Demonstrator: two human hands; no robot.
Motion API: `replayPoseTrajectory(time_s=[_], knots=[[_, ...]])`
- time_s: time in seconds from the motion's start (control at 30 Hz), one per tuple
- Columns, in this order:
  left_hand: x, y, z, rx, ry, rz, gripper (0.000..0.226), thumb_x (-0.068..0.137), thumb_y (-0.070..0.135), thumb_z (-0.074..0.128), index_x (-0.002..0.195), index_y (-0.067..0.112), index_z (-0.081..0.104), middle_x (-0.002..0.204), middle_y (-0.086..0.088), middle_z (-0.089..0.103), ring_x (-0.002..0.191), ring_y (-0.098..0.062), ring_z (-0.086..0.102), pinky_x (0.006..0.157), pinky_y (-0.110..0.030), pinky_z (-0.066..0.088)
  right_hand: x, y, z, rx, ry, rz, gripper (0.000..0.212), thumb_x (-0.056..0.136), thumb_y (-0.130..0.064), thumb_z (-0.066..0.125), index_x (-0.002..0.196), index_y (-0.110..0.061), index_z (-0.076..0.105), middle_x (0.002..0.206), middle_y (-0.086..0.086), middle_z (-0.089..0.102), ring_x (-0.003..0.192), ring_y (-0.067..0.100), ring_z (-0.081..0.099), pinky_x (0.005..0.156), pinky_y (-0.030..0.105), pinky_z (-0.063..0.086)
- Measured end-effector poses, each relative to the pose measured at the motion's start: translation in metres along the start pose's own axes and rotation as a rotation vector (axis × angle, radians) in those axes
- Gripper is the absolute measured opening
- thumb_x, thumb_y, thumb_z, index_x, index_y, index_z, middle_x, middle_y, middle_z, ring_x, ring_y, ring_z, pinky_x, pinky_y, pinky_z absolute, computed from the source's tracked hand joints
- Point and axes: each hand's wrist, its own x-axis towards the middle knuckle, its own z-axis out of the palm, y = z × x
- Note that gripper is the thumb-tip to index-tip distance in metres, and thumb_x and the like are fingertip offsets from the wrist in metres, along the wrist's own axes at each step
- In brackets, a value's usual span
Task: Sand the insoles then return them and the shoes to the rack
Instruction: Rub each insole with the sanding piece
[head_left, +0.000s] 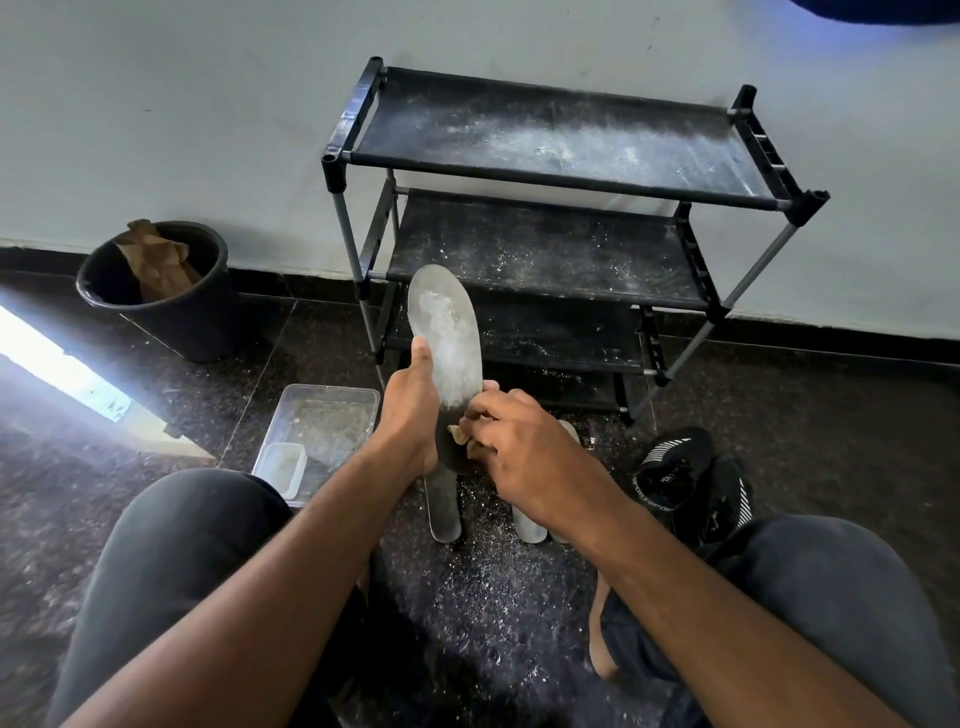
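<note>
We see the fingers (485, 413) of the right hand (519, 452) curled and pinching a small brown piece of sandpaper (462, 434) against the dark lower part of the held insole (447, 338). The sandpaper is mostly hidden under the fingers, so we cannot tell its full shape. The left hand (410, 410) grips the same insole from its left edge, with the thumb lying along the edge; the insole stands tilted upward, its pale dusty toe end in front of the middle shelf of the rack (545, 156).

Below the hands, two more insoles (444, 514) lie on the floor (831, 415), partly covered by the wrists, so we see only their near ends. A pair of black shoes (691, 478) lies to the right, just beside the right knee and partly cut off by it. To the left a clear plastic tray (332, 410) holds a smaller container (283, 465).

The rack's shelves are dusty, and white dust also lies on the floor between the knees. A black bin (166, 306) with crumpled brown paper stands by the wall, well apart from the rack, with open floor between them.
</note>
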Motion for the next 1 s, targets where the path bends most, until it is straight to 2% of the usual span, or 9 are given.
replayPoseTrajectory(time_s=[0.1, 0.2, 0.33, 0.43, 0.53, 0.67, 0.73, 0.83, 1.0], knots=[[0.0, -0.002, 0.003, 0.033, -0.014, 0.012, 0.055, 0.109, 0.054, 0.038, 0.101, 0.008, 0.065, 0.098, -0.014, 0.074, 0.088, -0.03, 0.072, 0.081, -0.046, 0.061, 0.001, -0.001, 0.003, -0.033, -0.01, -0.004, 0.017, 0.092, 0.002, 0.06, 0.096, -0.007, 0.073, 0.104, -0.004, 0.057, 0.101, -0.002, 0.034, 0.098, 0.017, 0.042], [-0.001, -0.007, 0.004, 0.088, -0.039, 0.02, 0.06, 0.109, 0.056, 0.037, 0.101, 0.005, 0.067, 0.09, -0.013, 0.073, 0.077, -0.027, 0.069, 0.078, -0.045, 0.059, -0.002, -0.005, 0.0, -0.131, 0.027, 0.017, 0.016, 0.097, -0.002, 0.054, 0.092, -0.005, 0.069, 0.094, -0.001, 0.053, 0.095, 0.006, 0.041, 0.078, 0.027, 0.053], [-0.007, -0.009, 0.005, 0.13, -0.088, 0.061, 0.062, 0.109, 0.054, 0.038, 0.092, 0.003, 0.069, 0.078, -0.011, 0.069, 0.069, -0.024, 0.065, 0.075, -0.043, 0.058, -0.001, -0.005, -0.002, -0.115, 0.016, 0.116, 0.064, 0.101, -0.041, 0.013, 0.103, -0.006, 0.066, 0.104, 0.001, 0.054, 0.1, 0.012, 0.046, 0.09, 0.024, 0.049], [-0.005, -0.004, 0.002, 0.047, -0.068, 0.08, 0.058, 0.11, 0.052, 0.037, 0.096, 0.003, 0.065, 0.079, -0.011, 0.075, 0.068, -0.024, 0.071, 0.074, -0.04, 0.061, -0.002, -0.018, -0.003, -0.052, -0.004, 0.105, 0.034, 0.105, -0.018, 0.038, 0.1, -0.005, 0.069, 0.103, 0.0, 0.057, 0.106, 0.011, 0.044, 0.095, 0.01, 0.037], [-0.006, 0.002, -0.004, -0.022, -0.119, 0.029, 0.056, 0.111, 0.054, 0.032, 0.103, 0.005, 0.059, 0.087, -0.021, 0.078, 0.079, -0.035, 0.076, 0.081, -0.047, 0.063, -0.008, -0.028, -0.002, -0.05, -0.034, 0.086, 0.022, 0.094, 0.004, 0.051, 0.096, -0.006, 0.071, 0.097, 0.001, 0.056, 0.103, 0.016, 0.049, 0.083, -0.004, 0.013], [-0.006, -0.005, 0.001, 0.074, -0.081, 0.055, 0.064, 0.11, 0.054, 0.035, 0.102, 0.0, 0.068, 0.09, -0.013, 0.077, 0.075, -0.027, 0.071, 0.066, -0.037, 0.057, -0.005, -0.014, 0.005, -0.086, 0.031, 0.032, 0.021, 0.097, -0.005, 0.048, 0.095, -0.005, 0.069, 0.097, 0.0, 0.055, 0.103, 0.013, 0.046, 0.097, 0.012, 0.038], [-0.007, -0.012, 0.006, 0.188, -0.092, 0.112, 0.067, 0.11, 0.054, 0.035, 0.098, -0.001, 0.071, 0.087, -0.013, 0.072, 0.078, -0.026, 0.067, 0.07, -0.04, 0.057, -0.001, -0.004, 0.002, -0.089, 0.072, 0.059, 0.029, 0.1, -0.013, 0.04, 0.098, -0.005, 0.068, 0.1, 0.0, 0.054, 0.099, 0.009, 0.042, 0.087, 0.019, 0.048], [-0.007, -0.017, 0.008, 0.259, -0.156, 0.157, 0.071, 0.109, 0.057, 0.033, 0.096, -0.001, 0.073, 0.088, -0.019, 0.076, 0.079, -0.027, 0.069, 0.085, -0.047, 0.06, 0.001, 0.002, -0.003, -0.13, 0.122, 0.12, 0.016, 0.096, -0.002, 0.056, 0.1, -0.006, 0.07, 0.1, -0.002, 0.054, 0.097, 0.013, 0.044, 0.08, 0.028, 0.053], [0.002, -0.012, 0.001, 0.198, -0.118, 0.145, 0.068, 0.107, 0.06, 0.033, 0.096, 0.008, 0.075, 0.094, -0.017, 0.079, 0.083, -0.031, 0.073, 0.087, -0.052, 0.06, -0.001, -0.01, -0.008, -0.185, 0.036, 0.036, 0.02, 0.099, -0.013, 0.056, 0.113, -0.008, 0.068, 0.11, -0.002, 0.054, 0.106, 0.013, 0.046, 0.077, 0.024, 0.053]])
